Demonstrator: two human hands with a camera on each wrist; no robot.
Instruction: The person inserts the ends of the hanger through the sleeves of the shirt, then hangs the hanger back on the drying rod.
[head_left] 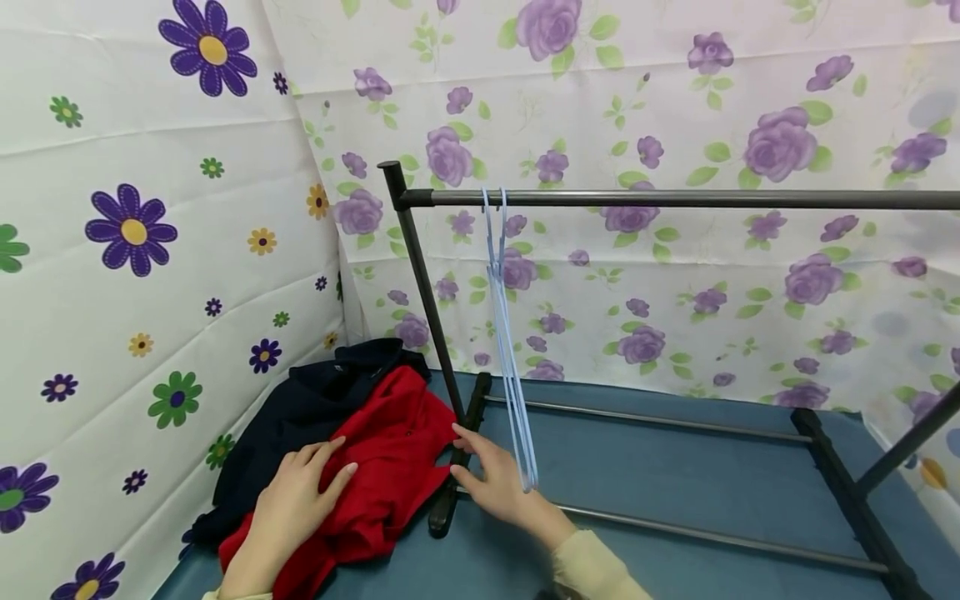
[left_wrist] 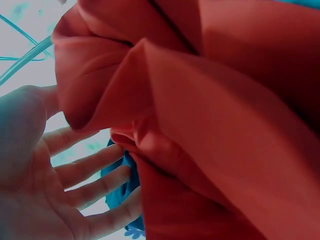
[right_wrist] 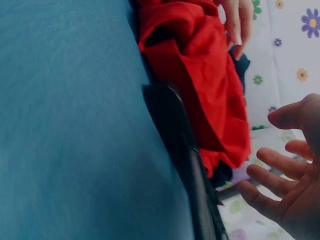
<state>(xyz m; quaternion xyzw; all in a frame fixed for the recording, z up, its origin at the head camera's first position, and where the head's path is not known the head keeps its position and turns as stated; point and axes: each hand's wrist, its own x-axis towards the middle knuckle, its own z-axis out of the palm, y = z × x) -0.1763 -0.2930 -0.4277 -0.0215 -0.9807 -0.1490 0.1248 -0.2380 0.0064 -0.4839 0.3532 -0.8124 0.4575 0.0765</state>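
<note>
One left palm (left_wrist: 42, 187), left wrist view only

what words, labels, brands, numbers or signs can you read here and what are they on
No readable text in any view.
Navy garment: a tiny pale mark near its upper edge, too small to read.
Red garment, blue hangers, clothes rack, flowered cloths: no lettering I can make out.

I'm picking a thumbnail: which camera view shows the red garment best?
The head view: most of the red garment shows, though the left hand covers part. The left wrist view gives only close-up folds, cropped by the frame. The right wrist view shows it cropped at the top, partly behind the rack's black foot.
</note>
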